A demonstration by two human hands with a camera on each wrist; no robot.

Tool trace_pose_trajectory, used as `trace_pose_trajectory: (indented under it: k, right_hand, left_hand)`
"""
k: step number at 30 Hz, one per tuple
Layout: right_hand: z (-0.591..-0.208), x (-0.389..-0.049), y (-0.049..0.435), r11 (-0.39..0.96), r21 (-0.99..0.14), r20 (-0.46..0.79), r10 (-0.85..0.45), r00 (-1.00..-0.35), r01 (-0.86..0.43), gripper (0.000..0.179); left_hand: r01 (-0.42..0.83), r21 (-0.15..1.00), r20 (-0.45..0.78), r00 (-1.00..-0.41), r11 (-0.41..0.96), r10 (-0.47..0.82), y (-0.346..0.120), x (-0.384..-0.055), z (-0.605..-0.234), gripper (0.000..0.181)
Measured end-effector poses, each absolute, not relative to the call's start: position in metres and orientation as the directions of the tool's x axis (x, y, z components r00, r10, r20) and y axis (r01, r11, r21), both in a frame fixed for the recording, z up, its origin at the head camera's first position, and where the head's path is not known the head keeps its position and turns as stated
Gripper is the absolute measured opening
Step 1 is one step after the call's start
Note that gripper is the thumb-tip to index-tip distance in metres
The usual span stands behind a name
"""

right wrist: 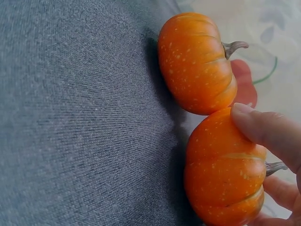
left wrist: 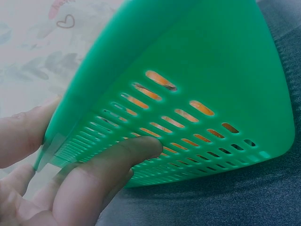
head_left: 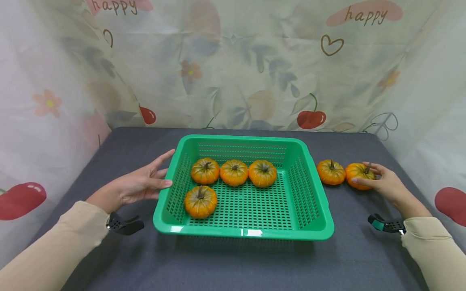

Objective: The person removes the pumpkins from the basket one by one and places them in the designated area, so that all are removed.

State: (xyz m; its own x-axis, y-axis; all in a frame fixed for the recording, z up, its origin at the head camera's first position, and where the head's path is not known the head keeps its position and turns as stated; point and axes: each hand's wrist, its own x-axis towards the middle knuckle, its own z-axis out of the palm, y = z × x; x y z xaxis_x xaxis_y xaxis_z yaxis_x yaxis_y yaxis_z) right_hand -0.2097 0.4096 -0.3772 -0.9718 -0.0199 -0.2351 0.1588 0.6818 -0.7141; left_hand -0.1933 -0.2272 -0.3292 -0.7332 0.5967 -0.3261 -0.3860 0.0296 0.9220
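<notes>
Green basket (head_left: pixel 244 233) with four pumpkins; two more on the dark table (head_left: pixel 240 266).
Basket: rectangular, perforated, long axis left to right; contents, a back row of left pumpkin (head_left: pixel 205 171), middle pumpkin (head_left: pixel 234 174) and right pumpkin (head_left: pixel 262 176), plus a front pumpkin (head_left: pixel 200 204) near the left wall. Outside, right of the basket: a neighbouring pumpkin (head_left: pixel 331 173) touching the held pumpkin (head_left: pixel 358 171), which sits upright, squat, wider than tall, stem up. Right hand (head_left: pixel 391 186): thumb and fingers clamped on the held pumpkin. Left hand (head_left: pixel 140 184): fingers apart, touching the basket's left side; fingertips behind the rim are partly hidden, so their exact contact is uncertain.
</notes>
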Motion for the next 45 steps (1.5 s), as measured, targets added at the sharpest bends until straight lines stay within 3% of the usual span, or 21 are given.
trace_pose_trajectory:
  k: [45]
  right_hand:
    - [-0.3742, -0.2111, 0.4083, 0.665, -0.727, -0.251, -0.029, -0.968, 0.169, 0.096]
  left_hand:
    - [-0.380, 0.925, -0.321, -0.735, 0.029, 0.598, -0.2270, -0.1934, -0.3293, 0.100]
